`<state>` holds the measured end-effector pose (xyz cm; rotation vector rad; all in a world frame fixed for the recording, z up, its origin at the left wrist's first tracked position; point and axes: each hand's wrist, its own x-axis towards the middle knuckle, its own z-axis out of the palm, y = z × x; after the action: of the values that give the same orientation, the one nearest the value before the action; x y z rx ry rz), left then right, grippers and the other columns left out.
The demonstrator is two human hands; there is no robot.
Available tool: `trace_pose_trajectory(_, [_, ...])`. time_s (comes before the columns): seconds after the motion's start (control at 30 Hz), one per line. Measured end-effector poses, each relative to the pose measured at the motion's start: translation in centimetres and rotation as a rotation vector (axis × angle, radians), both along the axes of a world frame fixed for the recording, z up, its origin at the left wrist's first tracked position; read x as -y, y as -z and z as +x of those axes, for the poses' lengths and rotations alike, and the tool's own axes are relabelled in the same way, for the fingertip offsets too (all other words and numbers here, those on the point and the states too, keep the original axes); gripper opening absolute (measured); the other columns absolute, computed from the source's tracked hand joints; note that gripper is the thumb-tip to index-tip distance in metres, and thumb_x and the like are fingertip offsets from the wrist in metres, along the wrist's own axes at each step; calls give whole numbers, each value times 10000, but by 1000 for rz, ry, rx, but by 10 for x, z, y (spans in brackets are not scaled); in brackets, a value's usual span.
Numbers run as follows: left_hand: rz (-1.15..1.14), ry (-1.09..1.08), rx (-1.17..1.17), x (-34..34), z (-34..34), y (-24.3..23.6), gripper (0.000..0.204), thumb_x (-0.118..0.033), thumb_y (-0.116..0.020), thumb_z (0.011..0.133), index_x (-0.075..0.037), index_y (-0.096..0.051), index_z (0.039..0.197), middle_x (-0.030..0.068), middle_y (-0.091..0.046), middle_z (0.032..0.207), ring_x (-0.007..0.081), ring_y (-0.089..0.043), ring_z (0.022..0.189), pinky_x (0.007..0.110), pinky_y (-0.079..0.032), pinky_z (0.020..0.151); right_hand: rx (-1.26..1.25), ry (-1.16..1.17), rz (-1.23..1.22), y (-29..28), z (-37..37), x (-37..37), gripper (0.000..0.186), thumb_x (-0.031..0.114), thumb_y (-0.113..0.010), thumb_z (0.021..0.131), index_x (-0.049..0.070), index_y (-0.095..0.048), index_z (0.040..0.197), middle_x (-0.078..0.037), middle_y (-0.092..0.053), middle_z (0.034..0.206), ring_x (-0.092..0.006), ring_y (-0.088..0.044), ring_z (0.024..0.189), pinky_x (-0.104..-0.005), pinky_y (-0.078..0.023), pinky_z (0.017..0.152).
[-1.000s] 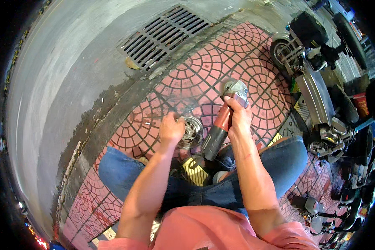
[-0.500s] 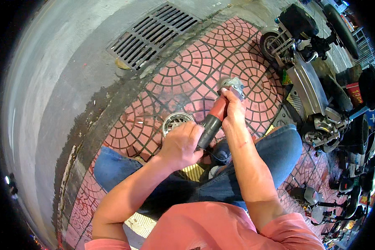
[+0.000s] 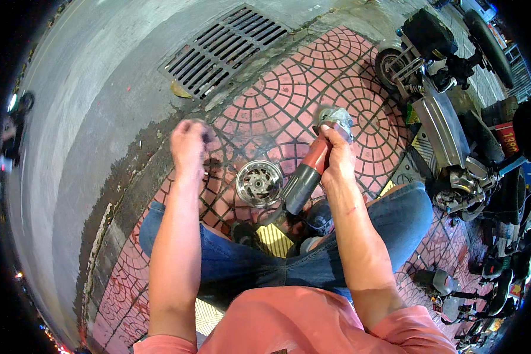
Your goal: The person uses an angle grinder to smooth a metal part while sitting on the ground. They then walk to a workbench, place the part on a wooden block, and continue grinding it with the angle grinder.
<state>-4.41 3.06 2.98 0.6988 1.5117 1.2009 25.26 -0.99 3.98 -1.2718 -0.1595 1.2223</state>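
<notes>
My right hand (image 3: 339, 154) grips a red-and-black angle grinder (image 3: 315, 162) near its silver head (image 3: 335, 120), which points away from me. The grinder's black rear end hangs over the tiles, close to a round metal wheel hub (image 3: 259, 184) with cut-out slots, lying flat. My left hand (image 3: 187, 144) is off the grinder, raised out to the left above the pavement's edge. Its fingers are curled, and something small and dark shows at their right side, smeared by motion, so I cannot make out what it is.
Red paving tiles (image 3: 286, 88) lie under the work, with a drain grate (image 3: 230, 44) beyond the kerb. A parked scooter (image 3: 433, 127) stands on the right among other vehicles. My bent knees frame a yellow ribbed tile (image 3: 274, 239). A vehicle (image 3: 15, 130) shows at the far left.
My left hand has left the grinder's rear end and moved left and away from me. The wheel hub is now uncovered. My right hand still holds the grinder in nearly the same place.
</notes>
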Motion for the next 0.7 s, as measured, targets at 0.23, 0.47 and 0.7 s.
trace_pose_trajectory(0.23, [-329,602,-869,33,37,77,604,-369,-679,825,106,-695,1198,351,-690,1211,471,-648,1214,491,-510,1028,-152,-173,147,-61,18,-16,448,250,-753,902,-25,-572,1205,-152,-677,955,-274,-694,842,-433,-618,750])
trace_pose_trajectory(0.47, [-619,764,-742,37,30,157,531,-311,-663,825,7,-734,1244,252,-697,1314,415,-665,1218,454,-516,1038,-273,-117,-48,-8,20,11,332,213,-769,911,43,-560,1104,-127,-651,894,-298,-681,765,-437,-608,689])
trace_pose_trajectory(0.7, [-796,686,-488,28,54,179,283,-167,-724,781,65,-753,941,129,-776,961,233,-721,890,379,-566,792,-225,-87,-97,5,27,3,340,197,-781,886,38,-564,1095,-124,-650,873,-280,-677,726,-431,-601,655])
